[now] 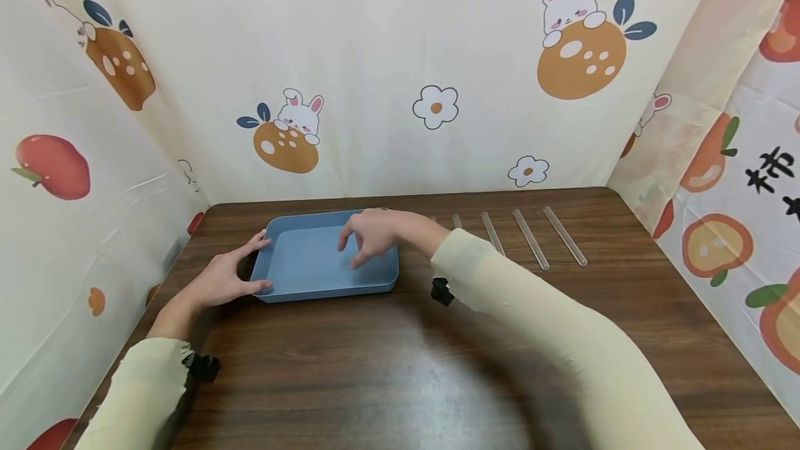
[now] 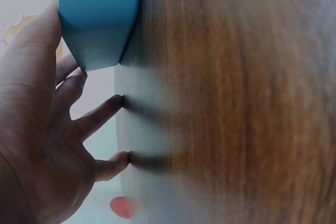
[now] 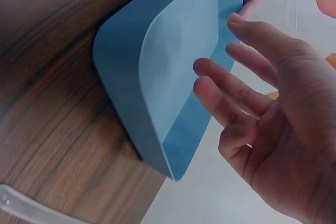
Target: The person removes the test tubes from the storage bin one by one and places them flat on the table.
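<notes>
A shallow blue rectangular tray (image 1: 306, 248) lies on the table toward its far left. At the tray's left end my left hand (image 1: 226, 276) touches the rim with thumb and forefinger, its fingers spread wide. In the left wrist view two fingertips of that hand (image 2: 58, 124) rest on the tabletop beside the tray corner (image 2: 97, 40). Over the tray's right half hovers my right hand (image 1: 375, 231), fingers loosely bent and holding nothing. The right wrist view has this hand (image 3: 278, 114) apart from the tray's wall (image 3: 123, 72).
Several clear slender tubes (image 1: 565, 236) lie in a row right of the tray, some partly behind the right arm. The brown wooden table (image 1: 375, 367) is bordered by a printed curtain (image 1: 387, 144) at the back and both sides.
</notes>
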Demonstrator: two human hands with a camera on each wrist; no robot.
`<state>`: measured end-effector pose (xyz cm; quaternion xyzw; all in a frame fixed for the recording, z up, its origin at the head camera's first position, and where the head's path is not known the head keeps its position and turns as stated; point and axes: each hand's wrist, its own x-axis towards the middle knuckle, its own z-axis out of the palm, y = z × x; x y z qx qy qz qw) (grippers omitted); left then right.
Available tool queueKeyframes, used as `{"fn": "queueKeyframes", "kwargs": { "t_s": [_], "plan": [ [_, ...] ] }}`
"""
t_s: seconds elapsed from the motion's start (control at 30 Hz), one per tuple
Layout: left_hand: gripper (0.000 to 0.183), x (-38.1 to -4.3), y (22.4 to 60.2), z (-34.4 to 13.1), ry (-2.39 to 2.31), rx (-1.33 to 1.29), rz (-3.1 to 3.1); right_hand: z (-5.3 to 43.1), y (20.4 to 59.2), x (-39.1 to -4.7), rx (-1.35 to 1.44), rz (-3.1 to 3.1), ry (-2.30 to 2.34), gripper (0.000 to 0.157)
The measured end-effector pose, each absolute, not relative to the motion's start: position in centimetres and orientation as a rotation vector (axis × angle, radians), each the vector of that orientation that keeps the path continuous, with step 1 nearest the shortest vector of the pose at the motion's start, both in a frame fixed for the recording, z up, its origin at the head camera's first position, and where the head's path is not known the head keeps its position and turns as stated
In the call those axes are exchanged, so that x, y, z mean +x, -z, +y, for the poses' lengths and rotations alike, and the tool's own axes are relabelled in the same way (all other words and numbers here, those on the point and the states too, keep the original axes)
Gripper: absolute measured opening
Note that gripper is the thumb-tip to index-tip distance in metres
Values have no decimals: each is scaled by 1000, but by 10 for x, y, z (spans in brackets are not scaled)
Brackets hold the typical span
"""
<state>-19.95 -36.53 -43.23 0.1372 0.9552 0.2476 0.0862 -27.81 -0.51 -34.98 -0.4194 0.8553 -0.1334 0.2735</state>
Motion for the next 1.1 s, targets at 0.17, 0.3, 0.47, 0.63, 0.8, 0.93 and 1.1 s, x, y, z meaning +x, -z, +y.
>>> {"fn": "queueKeyframes", "kwargs": {
  "t_s": [0.17,0.3,0.47,0.63,0.8,0.93,1.1],
  "plan": [
    [93,-199,432,-365,-746,421,2846,-16,353,-276,-1141,2245,378,43],
    [94,-200,431,-365,-741,424,2845,-23,356,-275,-1137,2222,415,41],
    [94,-200,431,-365,-736,421,2847,-33,362,-274,-1140,2189,453,39],
    [94,-200,432,-367,-735,417,2846,-42,368,-273,-1132,2158,436,37],
    [94,-200,432,-367,-734,413,2846,-48,372,-274,-1128,2113,418,36],
    [93,-200,432,-366,-738,414,2844,-50,376,-274,-1094,2057,390,35],
    [93,-200,431,-366,-738,409,2843,-53,378,-274,-1047,2030,351,37]
  ]
}}
